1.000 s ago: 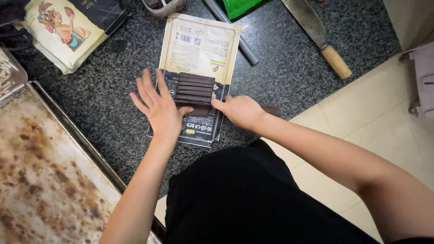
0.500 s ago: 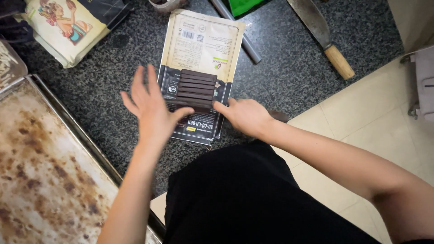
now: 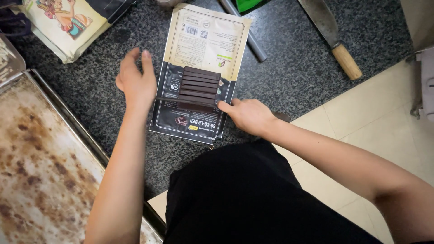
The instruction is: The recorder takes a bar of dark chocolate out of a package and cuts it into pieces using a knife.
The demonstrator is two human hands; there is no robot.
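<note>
A dark speckled stone surface is seen from above, with pale floor tiles past its near edge. A chocolate bar lies on a flattened wrapper near the middle of the surface. The left hand is held open just beside the wrapper's left edge, fingers spread, gripping nothing. The right hand is pressed on the wrapper's near right corner, fingertips at the bar; its grip appears loosely apart. A stained baking tray occupies the left edge, a wooden-handled knife the far right.
</note>
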